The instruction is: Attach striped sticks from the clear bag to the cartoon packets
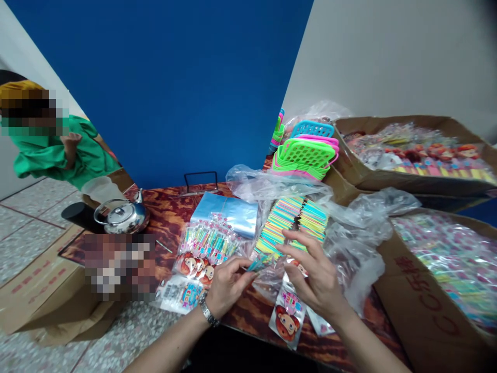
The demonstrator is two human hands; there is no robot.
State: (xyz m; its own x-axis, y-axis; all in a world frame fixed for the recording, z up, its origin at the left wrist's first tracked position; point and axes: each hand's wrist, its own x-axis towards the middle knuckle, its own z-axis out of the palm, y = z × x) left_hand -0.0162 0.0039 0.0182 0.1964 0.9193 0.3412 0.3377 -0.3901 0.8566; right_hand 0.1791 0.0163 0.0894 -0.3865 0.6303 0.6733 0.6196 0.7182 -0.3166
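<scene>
My left hand (227,287), with a metal watch at the wrist, pinches a small clear packet (259,263) with blue-green content. Just to the right, my right hand (312,274) has its fingers spread and nothing visible in them. Beyond both hands lies a pile of thin colourful sticks (287,223) in two rows on clear plastic. Printed packets (204,251) with a cartoon face and coloured sticks overlap left of my left hand. Another printed packet (287,318) lies below my right hand. A stack of blue plastic bags (223,212) sits behind the packets.
Green, pink and blue baskets (306,155) are stacked at the back. Cardboard boxes of packaged goods (423,155) (446,264) stand on the right. Crumpled clear plastic (357,228) lies beside the sticks. A metal kettle (122,215) stands left; a person in green (66,150) is further left.
</scene>
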